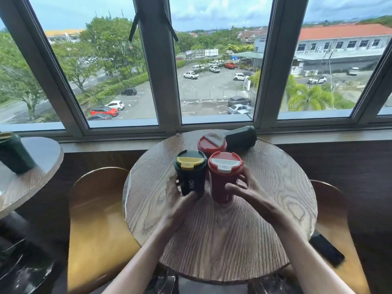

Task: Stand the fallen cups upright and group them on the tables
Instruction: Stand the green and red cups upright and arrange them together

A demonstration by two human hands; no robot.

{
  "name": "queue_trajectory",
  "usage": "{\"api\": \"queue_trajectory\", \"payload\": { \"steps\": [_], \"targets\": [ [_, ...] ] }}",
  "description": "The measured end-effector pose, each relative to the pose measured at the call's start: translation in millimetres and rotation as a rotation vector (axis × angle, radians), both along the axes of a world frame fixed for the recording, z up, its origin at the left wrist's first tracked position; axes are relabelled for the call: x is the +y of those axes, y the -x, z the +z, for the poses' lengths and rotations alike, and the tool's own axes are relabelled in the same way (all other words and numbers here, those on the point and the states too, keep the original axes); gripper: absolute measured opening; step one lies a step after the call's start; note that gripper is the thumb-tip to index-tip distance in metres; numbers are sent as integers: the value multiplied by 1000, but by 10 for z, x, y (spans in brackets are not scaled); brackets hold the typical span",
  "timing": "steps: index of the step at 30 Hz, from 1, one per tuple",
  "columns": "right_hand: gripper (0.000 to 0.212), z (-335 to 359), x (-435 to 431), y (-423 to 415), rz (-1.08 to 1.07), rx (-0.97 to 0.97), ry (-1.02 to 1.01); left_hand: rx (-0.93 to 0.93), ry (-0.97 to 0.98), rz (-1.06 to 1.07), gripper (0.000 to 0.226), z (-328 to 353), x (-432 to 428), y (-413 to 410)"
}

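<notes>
On the round wooden table a dark green cup with a yellow lid stands upright, and my left hand is wrapped around its lower part. Right beside it stands a red cup with a white lid flap, held at its side by my right hand. Behind these two, a second red cup stands upright. A dark green cup lies on its side at the table's far edge, touching that second red cup.
A second round table at the left carries another dark green cup, upright. Two curved wooden chairs flank the main table. A black phone lies on the right chair. Window frames and a sill run behind.
</notes>
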State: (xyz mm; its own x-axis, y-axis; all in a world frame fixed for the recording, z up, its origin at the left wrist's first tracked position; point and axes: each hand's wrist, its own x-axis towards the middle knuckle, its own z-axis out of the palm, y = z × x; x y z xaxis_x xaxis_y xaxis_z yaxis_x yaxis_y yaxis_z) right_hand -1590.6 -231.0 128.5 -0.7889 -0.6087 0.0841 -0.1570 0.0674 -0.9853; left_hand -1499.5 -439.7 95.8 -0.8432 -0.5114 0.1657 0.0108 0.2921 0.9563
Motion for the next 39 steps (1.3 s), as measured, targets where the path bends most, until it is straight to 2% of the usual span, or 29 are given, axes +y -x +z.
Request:
{"api": "queue_trajectory", "payload": {
  "steps": [2, 5, 9, 11, 15, 18, 20, 24, 26, 32, 36, 39],
  "targets": [
    [102, 73, 47, 40, -30, -4, 33, 80, -60, -48, 86, 34, -34, -37],
    [93, 234, -6, 246, -153, -16, 70, 176, -96, -27, 91, 208, -111, -12],
    [59, 658, -221, 589, -240, -43, -39, 196, -73, 90, 72, 719, -306, 300],
    [55, 851, -357, 732, -194, -51, -167, 42, -64, 32, 53, 1005, -423, 542],
    [69, 1015, -608, 939, -97, -30, -459, -471, -58, -253, 21, 1335, -575, 800],
    [63, 1019, -686, 1052, -11, -80, -574, -626, -24, -304, 26, 1374, -663, 724],
    [55, 1017, -702, 1104, -1, -86, -568, -671, -73, -306, 32, 1320, -731, 656],
    [45, 1082, -772, 1059, 20, 1, -604, -646, -214, -284, 49, 1198, -812, 592],
    [39, 1106, -826, 1054, 32, 53, -624, -614, -283, -265, 50, 1162, -819, 585],
    [35, 1217, -1068, 1182, 68, 105, -575, -580, -365, -261, 38, 1146, -764, 537],
    [43, 1258, -1241, 1296, 194, 60, -559, -571, -384, -270, 23, 1137, -744, 518],
    [36, 1233, -1324, 1309, 281, 52, -573, -563, -372, -258, 17, 1109, -736, 510]
  ]
}}
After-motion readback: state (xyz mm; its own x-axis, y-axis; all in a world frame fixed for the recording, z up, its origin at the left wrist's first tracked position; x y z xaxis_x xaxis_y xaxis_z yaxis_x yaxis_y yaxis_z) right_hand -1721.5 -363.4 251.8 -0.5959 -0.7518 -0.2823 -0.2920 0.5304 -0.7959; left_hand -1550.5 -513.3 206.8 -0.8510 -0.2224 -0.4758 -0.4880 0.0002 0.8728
